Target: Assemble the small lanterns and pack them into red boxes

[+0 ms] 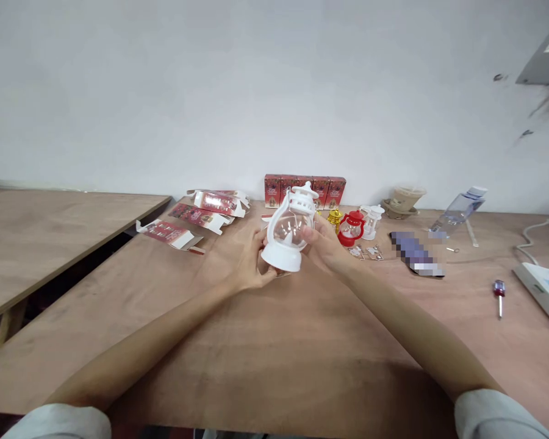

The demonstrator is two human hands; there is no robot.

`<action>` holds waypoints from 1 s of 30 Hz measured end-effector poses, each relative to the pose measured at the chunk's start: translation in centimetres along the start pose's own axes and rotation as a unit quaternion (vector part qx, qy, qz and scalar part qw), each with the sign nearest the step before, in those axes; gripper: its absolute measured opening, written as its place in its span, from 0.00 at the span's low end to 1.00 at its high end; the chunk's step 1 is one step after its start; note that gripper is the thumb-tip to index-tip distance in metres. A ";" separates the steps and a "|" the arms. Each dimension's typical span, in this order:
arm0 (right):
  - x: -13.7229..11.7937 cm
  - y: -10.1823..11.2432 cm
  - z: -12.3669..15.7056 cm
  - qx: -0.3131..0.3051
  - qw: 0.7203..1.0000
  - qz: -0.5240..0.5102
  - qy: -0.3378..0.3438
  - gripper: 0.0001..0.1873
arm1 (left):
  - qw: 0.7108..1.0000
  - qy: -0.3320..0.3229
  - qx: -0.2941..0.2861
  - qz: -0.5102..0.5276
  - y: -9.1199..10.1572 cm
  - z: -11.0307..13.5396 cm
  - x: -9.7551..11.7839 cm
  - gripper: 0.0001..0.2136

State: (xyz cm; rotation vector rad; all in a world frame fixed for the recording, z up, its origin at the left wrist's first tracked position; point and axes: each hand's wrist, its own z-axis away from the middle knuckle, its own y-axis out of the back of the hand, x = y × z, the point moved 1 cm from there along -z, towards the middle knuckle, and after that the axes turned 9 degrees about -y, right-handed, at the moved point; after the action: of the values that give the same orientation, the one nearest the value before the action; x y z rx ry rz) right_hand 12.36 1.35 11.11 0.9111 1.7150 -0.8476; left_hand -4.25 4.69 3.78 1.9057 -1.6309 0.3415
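A small white lantern (290,227) with a clear globe is held tilted above the wooden table (274,341), near its far middle. My left hand (249,263) grips the lantern's white base from the left and below. My right hand (324,246) closes on the globe from the right side. Both arms reach straight out from the bottom of the view.
A red lantern (351,228), a gold one (334,218) and another white one (372,221) stand just right of my hands. Red boxes (304,189) line the wall; opened boxes (196,214) lie left. A screwdriver (499,294), a bottle (457,212) and a second table (41,238) are around.
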 end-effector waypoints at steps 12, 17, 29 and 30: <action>1.6 1.6 -1.4 0.230 0.970 0.037 0.069 0.33 | 0.999 -0.002 -0.018 0.032 -0.5 0.6 -0.3 0.28; 1.4 2.2 -1.0 0.158 0.967 0.185 0.072 0.36 | 0.999 -0.019 -0.026 -0.005 -0.4 1.0 -1.0 0.31; -2.0 1.3 0.2 0.100 0.886 0.449 0.052 0.32 | 0.997 0.024 -0.040 0.057 -0.8 0.9 0.0 0.30; -2.1 1.1 0.2 0.108 0.876 0.469 0.043 0.32 | 0.997 0.032 -0.036 0.063 -0.9 1.0 -0.1 0.31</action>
State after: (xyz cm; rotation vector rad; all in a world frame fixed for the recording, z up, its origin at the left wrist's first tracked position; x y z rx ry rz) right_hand 13.92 1.33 12.89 1.7414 1.0206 -0.3262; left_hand -3.62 4.24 2.70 1.7259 -1.7029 0.3865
